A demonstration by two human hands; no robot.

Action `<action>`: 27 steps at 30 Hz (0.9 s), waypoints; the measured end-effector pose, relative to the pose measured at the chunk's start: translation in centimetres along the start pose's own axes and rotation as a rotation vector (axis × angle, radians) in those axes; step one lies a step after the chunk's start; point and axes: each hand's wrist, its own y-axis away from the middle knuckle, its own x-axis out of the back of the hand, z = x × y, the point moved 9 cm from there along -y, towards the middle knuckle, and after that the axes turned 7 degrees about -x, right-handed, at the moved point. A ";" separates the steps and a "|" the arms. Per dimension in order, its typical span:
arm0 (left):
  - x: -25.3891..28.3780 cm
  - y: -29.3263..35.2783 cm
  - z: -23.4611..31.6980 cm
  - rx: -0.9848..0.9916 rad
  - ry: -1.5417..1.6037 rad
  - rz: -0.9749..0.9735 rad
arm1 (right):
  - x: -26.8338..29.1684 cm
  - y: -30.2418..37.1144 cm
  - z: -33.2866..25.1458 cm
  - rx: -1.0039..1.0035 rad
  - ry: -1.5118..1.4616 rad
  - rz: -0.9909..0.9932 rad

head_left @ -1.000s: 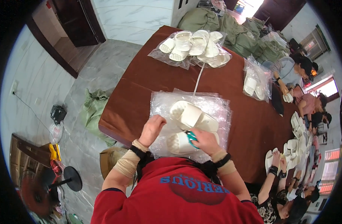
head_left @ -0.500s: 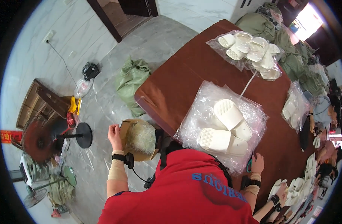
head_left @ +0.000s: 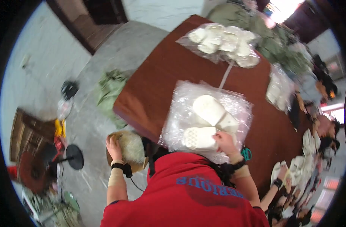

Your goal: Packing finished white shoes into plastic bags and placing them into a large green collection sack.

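Right hand [head_left: 224, 142], centre of the frame, slightly right: fingers curled onto the near edge of a white slipper [head_left: 200, 138], apparently gripping it (contact visible, full wrap of the fingers not resolvable through motion blur). The slipper lies on a sheet of clear bubble wrap [head_left: 180, 113] spread over the near part of the brown desk [head_left: 158, 87]. A second white slipper [head_left: 208, 109] sits just above it, touching a third pale piece to its right.

Left hand [head_left: 113, 144], lower left of centre, is off the desk: fingers bent and pressed against the left side of a round, fuzzy tan seat [head_left: 130, 146] just beside the desk's near corner. Whether the hand grips it or only rests on it, I cannot tell.

Upper centre of the frame: a clear bag of white slippers [head_left: 222, 41] at the far desk edge. Right of centre: a smaller clear bag [head_left: 277, 89]. Green sack [head_left: 110, 89] on the floor left of the desk. Another person's hand [head_left: 282, 172] at lower right, beside more white slippers [head_left: 307, 142].
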 end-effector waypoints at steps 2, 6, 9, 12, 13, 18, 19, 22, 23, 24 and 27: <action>1.0 -5.3 12.4 -0.261 0.216 -0.024 | -0.8 -0.4 0.1 0.008 0.035 0.029; 2.7 -8.0 34.3 -0.843 0.542 -0.098 | -0.9 0.2 0.7 0.023 -0.131 0.035; -4.4 -5.7 40.4 -1.051 0.365 -0.298 | 1.0 3.8 -2.2 0.074 -0.128 0.149; -8.7 -4.6 42.4 -1.081 0.287 -0.345 | 5.1 6.8 -4.1 0.260 0.419 0.435; -10.1 -4.7 42.0 -1.034 0.259 -0.382 | 6.4 7.2 -3.9 0.255 0.414 0.453; -13.3 -4.8 41.4 -0.977 0.236 -0.451 | 7.4 7.2 -3.1 0.358 1.040 0.286; -13.4 -4.8 41.4 -0.984 0.242 -0.450 | 6.4 6.7 -2.4 0.373 1.156 0.129; -13.7 -4.6 41.9 -0.989 0.248 -0.488 | 4.7 4.6 -3.0 0.538 1.216 0.079; -13.6 -4.6 41.9 -1.005 0.258 -0.482 | 4.3 3.3 -3.4 0.635 1.143 0.137; -13.9 -4.3 42.0 -1.022 0.246 -0.530 | 3.9 2.0 -3.4 0.724 1.071 0.200; -14.1 -4.4 41.8 -1.013 0.193 -0.554 | 1.6 -1.2 -4.5 0.800 0.981 0.208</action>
